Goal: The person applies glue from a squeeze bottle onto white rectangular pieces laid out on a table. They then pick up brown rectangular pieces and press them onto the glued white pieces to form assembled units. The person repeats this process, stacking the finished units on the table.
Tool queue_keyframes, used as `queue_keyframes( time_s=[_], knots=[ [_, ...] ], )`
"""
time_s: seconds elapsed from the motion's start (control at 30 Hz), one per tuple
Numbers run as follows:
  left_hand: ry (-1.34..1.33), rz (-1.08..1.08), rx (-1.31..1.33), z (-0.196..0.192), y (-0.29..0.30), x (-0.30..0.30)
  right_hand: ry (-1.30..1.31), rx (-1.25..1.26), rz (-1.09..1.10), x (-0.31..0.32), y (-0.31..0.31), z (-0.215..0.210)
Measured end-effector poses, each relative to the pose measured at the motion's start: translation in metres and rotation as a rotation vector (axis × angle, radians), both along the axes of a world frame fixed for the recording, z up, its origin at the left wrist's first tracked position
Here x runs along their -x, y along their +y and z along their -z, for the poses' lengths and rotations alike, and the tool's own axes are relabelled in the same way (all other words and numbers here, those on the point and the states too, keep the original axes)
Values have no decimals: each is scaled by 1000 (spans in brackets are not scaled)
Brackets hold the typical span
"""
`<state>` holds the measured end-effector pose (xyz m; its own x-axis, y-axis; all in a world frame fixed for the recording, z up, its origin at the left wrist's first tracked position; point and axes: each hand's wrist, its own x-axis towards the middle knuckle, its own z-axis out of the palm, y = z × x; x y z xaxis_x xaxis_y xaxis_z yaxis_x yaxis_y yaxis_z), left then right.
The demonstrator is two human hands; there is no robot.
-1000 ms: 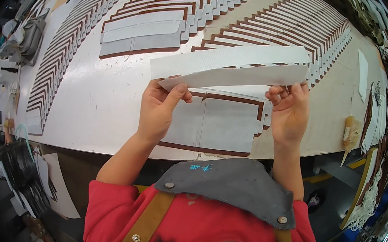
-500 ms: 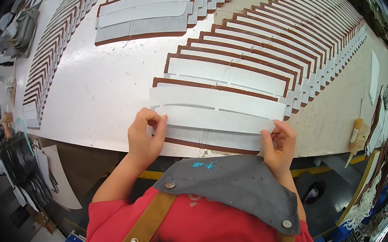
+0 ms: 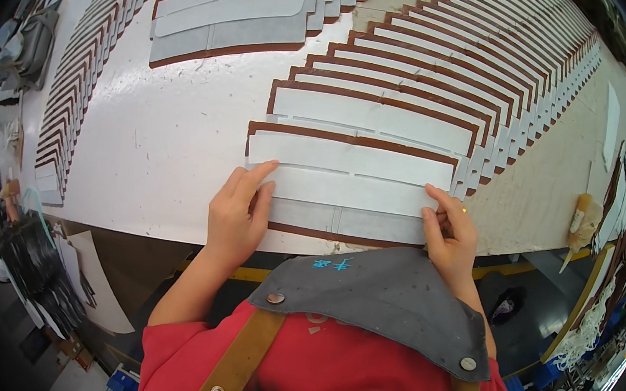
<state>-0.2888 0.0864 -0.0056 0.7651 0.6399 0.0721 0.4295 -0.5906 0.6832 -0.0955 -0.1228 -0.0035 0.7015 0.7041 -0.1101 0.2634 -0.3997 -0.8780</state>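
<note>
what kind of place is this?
Likely a leather-goods or footwear workshop: long rows of overlapping brown-edged cut pieces on a big white worktable, the left hand and right hand pressing a white strip, a glue bottle nearby.

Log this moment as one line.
left hand: flat on white strip | right hand: pressing strip's right end | strip: lying on brown-edged panel, table

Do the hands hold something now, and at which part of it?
Nothing is lifted. The left hand and right hand press a white strip flat on the table, one at each end of it.
</note>
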Motion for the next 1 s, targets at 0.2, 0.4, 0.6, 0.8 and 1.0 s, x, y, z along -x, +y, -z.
queue_keyframes(
  time_s=[0.2,0.4,0.6,0.8,1.0],
  knots=[
    [25,0,23,-3,2,-2,27,39,-3,-1,2,-3],
    [41,-5,45,-3,3,-3,30,52,8,0,1,0],
    [58,8,33,-2,6,-2,21,70,11,0,1,-1],
    [75,20,29,-4,8,-2,-9,73,5,0,3,-2],
    [118,22,55,-6,7,-5,-14,77,-2,-1,4,-4]
  ],
)
